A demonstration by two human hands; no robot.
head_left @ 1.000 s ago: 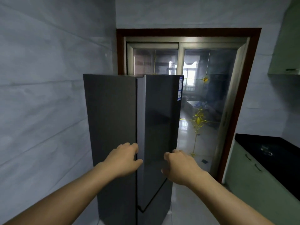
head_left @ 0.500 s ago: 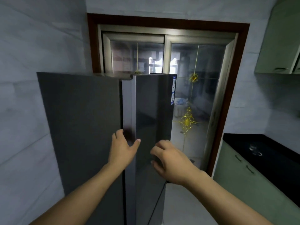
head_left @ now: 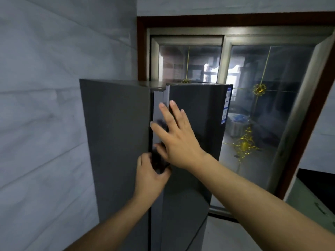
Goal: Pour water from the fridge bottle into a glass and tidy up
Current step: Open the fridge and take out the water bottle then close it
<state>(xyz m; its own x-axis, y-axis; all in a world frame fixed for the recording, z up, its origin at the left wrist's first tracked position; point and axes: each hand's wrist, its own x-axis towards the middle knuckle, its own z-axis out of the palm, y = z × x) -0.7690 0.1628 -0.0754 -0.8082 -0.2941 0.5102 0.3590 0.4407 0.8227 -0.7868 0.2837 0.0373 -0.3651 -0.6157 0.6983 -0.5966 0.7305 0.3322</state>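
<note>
A tall dark grey fridge point(head_left: 116, 134) fills the middle of the view, its door point(head_left: 197, 113) facing right of the side panel. My left hand point(head_left: 149, 175) is at the seam between side panel and door, fingers curled into the gap and thumb on the door's edge. Just above it, my right hand point(head_left: 178, 136) lies flat against the same door edge with its fingers spread and straight. The door looks closed or barely ajar. No bottle or glass is in sight.
A pale tiled wall point(head_left: 45, 124) stands close on the left. Behind the fridge is a sliding glass door point(head_left: 268, 109) with gold ornaments in a dark wooden frame. A green cabinet with a black worktop point(head_left: 315, 176) runs along the right edge.
The view has come closer to the fridge. My right hand rose and spread flat on the door edge. My left hand dropped slightly and curled its fingers into the door seam.
</note>
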